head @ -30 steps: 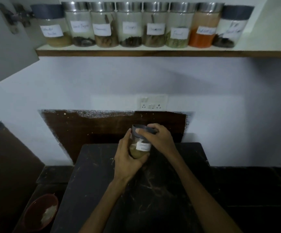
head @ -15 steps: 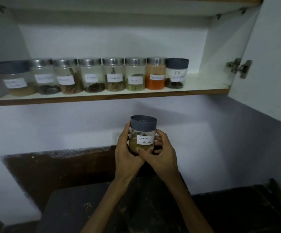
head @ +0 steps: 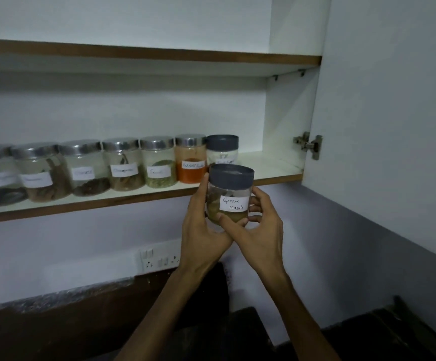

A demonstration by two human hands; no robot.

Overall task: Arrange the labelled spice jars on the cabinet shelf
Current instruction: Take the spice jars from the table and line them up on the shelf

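A white cabinet door [head: 394, 100] stands open along the right side of the frame, with a metal hinge [head: 308, 145] at its inner edge, right of centre. Below, a pale wall [head: 55, 246] fills the middle band. A white switch and socket plate [head: 159, 259] sits on that wall just left of centre. Under it, at lower left, runs a dark brown panel [head: 68, 321] with a ragged, speckled upper edge. A dark countertop [head: 394, 340] fills the lower right corner, dim and hard to make out.
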